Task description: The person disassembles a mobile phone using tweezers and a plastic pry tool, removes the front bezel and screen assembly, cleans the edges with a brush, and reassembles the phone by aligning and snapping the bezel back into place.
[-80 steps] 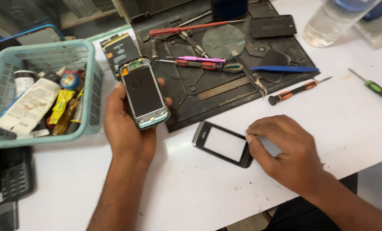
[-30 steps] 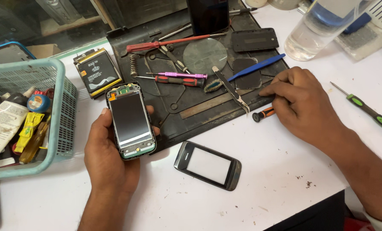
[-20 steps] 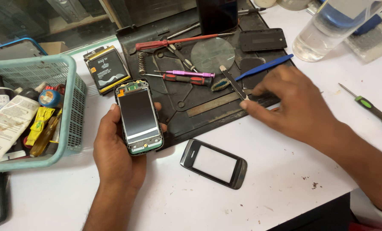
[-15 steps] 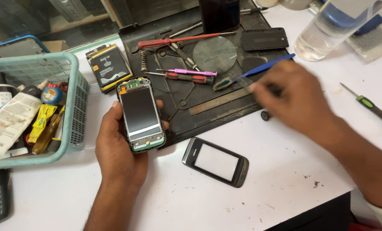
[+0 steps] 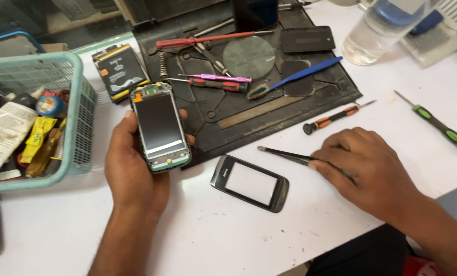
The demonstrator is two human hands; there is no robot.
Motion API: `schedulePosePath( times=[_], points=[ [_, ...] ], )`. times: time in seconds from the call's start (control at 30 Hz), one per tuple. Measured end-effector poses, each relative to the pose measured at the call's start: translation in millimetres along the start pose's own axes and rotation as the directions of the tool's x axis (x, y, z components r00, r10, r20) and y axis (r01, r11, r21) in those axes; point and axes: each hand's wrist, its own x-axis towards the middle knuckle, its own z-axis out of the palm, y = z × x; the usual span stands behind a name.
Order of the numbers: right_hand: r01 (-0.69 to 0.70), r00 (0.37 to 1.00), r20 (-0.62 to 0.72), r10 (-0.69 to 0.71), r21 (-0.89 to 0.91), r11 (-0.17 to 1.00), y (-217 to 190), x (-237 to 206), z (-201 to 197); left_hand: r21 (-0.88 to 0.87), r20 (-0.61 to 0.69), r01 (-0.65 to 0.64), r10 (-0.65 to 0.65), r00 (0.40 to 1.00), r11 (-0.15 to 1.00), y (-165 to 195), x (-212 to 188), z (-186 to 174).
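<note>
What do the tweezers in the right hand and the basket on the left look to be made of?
Tweezers: apparently bare metal, thin with a dull grey sheen, pinched by the right hand. Basket: probably moulded plastic, matte teal, with a fine open lattice wall.

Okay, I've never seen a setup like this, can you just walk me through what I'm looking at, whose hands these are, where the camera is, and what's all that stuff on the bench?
There is no machine here. A person works with two bare hands, and the single picture comes from a camera worn on their head, looking down.

The left hand holds up an opened phone with its front cover removed, screen facing the camera. The right hand rests on the white table and grips tweezers, tips pointing left.

Between the hands lies the detached front frame. Behind it, a dark work mat carries screwdrivers, a blue pry tool and a round lens. An orange-handled screwdriver and a green-handled screwdriver lie on the table, a phone battery sits left of the mat, a teal basket of tubes stands far left, and a water bottle stands behind.
</note>
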Motion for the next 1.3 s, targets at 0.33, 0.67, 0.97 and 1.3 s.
schedulePosePath(
  times=[0.33, 0.67, 0.97, 1.3],
  points=[
    [0.026, 0.997, -0.069, -0.039, -0.176, 0.984, 33, 14, -3, -0.008, 0.069, -0.034, 0.035, 0.997, 0.999, 0, -9, -6],
    [-0.301, 0.940, -0.157, 0.302, 0.032, 0.953, 55, -8, -43, 0.008, 0.060, -0.041, 0.041, 0.997, 0.999, 1, -11, -6],
    [0.100, 0.994, -0.043, -0.102, -0.053, 0.994, 54, -27, -16, 0.011, 0.045, -0.033, 0.033, 0.998, 0.999, 2, -8, 0],
    [-0.065, 0.994, -0.106, 0.037, -0.269, 0.961, 83, -12, -18, 0.006, 0.026, -0.025, 0.024, 0.999, 1.000, -1, -8, 4]
  ],
)
